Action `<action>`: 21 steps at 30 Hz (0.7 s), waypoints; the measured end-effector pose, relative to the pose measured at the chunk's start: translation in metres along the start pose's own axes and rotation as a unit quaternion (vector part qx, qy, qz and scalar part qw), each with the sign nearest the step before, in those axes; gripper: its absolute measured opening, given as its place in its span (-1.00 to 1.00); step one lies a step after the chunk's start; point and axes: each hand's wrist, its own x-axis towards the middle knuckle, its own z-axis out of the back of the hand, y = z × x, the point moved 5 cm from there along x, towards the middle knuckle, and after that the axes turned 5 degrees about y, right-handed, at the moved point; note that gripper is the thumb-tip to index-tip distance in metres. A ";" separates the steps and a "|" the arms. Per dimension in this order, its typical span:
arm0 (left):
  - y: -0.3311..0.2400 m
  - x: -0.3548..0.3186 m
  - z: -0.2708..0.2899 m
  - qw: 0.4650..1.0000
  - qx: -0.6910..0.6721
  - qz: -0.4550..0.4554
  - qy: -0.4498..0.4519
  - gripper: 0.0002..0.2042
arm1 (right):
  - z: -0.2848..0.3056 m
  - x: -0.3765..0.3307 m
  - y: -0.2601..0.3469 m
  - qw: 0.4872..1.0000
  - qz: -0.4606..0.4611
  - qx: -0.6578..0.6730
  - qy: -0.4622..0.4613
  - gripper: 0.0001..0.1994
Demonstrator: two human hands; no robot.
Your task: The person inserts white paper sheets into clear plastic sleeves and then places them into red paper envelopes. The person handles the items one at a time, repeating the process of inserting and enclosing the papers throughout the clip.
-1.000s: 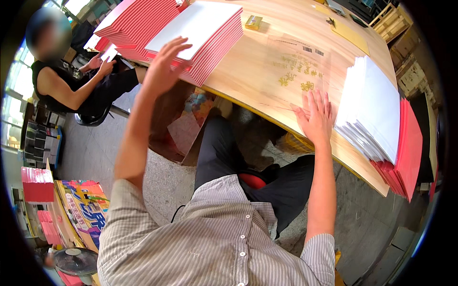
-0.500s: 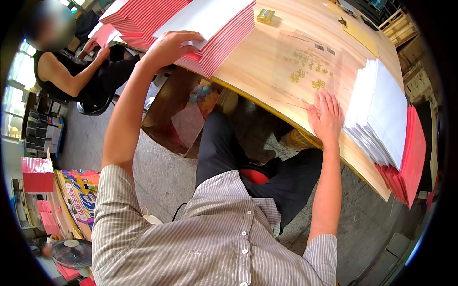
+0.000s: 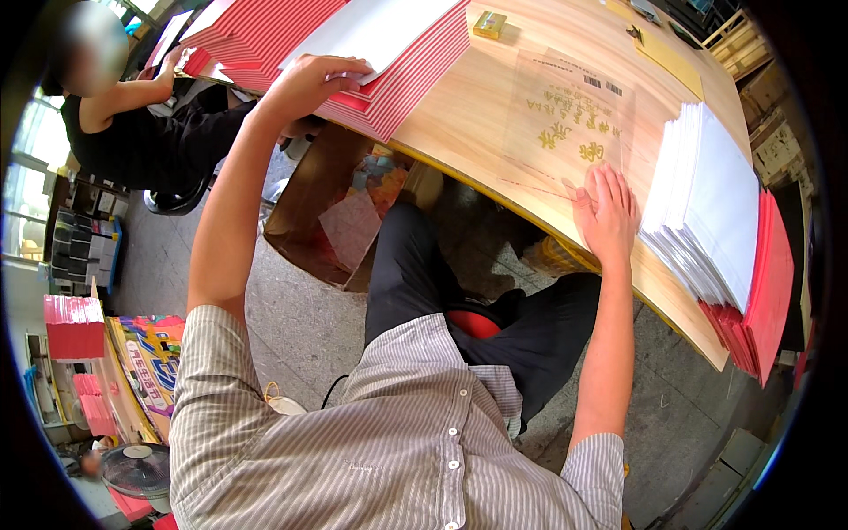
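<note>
Red envelopes [image 3: 402, 75] lie in a big stack at the left end of the worktop [image 3: 477, 132], with a white sheet [image 3: 371, 31] on top, and the left hand [image 3: 314, 79] grips the near edge of that stack with curled fingers. The right hand [image 3: 608, 212] lies flat and open on a clear bag [image 3: 565, 124] near the front edge of the worktop. Just to its right sits a white pile [image 3: 707, 203] on more red envelopes [image 3: 764, 291], at the right end.
</note>
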 end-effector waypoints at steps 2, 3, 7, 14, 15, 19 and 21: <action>0.001 0.000 0.000 1.000 -0.015 0.006 0.004 -0.71 | 0.002 0.000 0.001 1.000 -0.003 -0.001 0.003 -0.35; 0.001 0.000 0.000 1.000 -0.007 0.004 0.006 -0.71 | 0.002 0.000 0.001 1.000 -0.004 -0.002 0.005 -0.35; 0.003 0.000 -0.001 1.000 0.008 -0.003 0.010 -0.70 | 0.000 0.000 -0.001 1.000 -0.006 -0.006 0.004 -0.34; 0.010 0.001 -0.006 1.000 -0.002 -0.012 0.023 -0.67 | 0.000 0.000 -0.001 1.000 -0.005 -0.012 -0.001 -0.34; 0.009 0.000 -0.005 1.000 0.000 -0.016 0.026 -0.67 | 0.000 0.000 -0.001 1.000 -0.005 -0.013 -0.001 -0.34; 0.006 0.000 -0.003 0.999 0.010 -0.027 0.032 -0.66 | 0.000 -0.001 0.000 1.000 -0.005 -0.009 -0.001 -0.35; 0.006 0.000 -0.002 0.999 0.011 -0.024 0.033 -0.66 | 0.000 0.000 0.000 1.000 -0.005 -0.011 -0.002 -0.35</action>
